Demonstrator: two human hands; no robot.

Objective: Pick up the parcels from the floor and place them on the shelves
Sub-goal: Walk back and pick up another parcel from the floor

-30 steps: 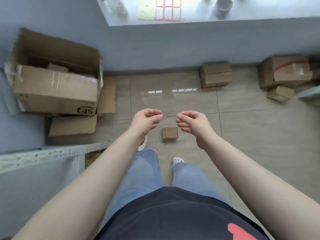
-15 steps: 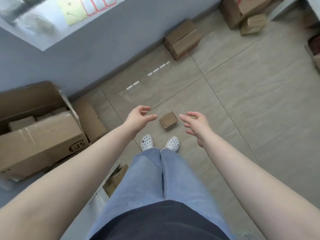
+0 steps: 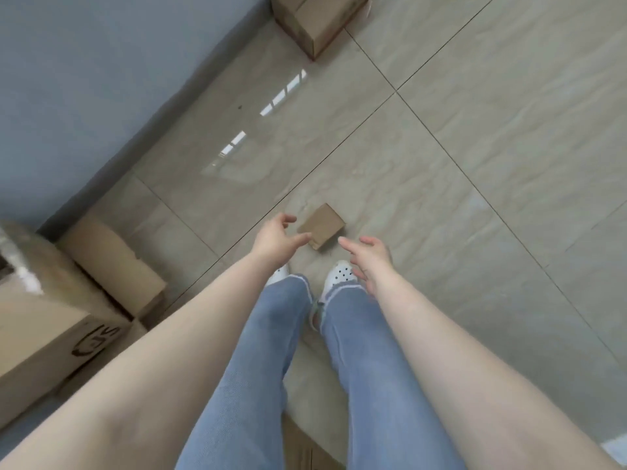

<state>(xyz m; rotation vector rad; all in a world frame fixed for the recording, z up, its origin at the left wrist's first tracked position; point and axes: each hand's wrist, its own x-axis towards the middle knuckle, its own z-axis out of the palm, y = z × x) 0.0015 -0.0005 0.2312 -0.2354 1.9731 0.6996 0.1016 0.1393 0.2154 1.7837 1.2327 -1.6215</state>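
Observation:
A small brown cardboard parcel [image 3: 321,226] lies on the tiled floor just ahead of my white shoes. My left hand [image 3: 276,237] reaches down on its left side, fingers apart, the fingertips close to the parcel's near edge. My right hand [image 3: 368,257] hangs open below and right of the parcel, a short gap away from it. Neither hand holds anything. A larger cardboard parcel [image 3: 315,20] stands against the wall at the top, partly cut off by the frame.
A big open cardboard box [image 3: 51,337] with a printed logo sits at the left, with a flat piece of cardboard [image 3: 112,266] beside it. The blue-grey wall [image 3: 101,79] runs diagonally across the upper left. Another cardboard piece [image 3: 302,449] shows between my legs.
The view has tilted and dropped closer to the floor. Both hands have opened and gone down toward the small parcel, now flanking it; the shelf edge and far parcels have left the view.

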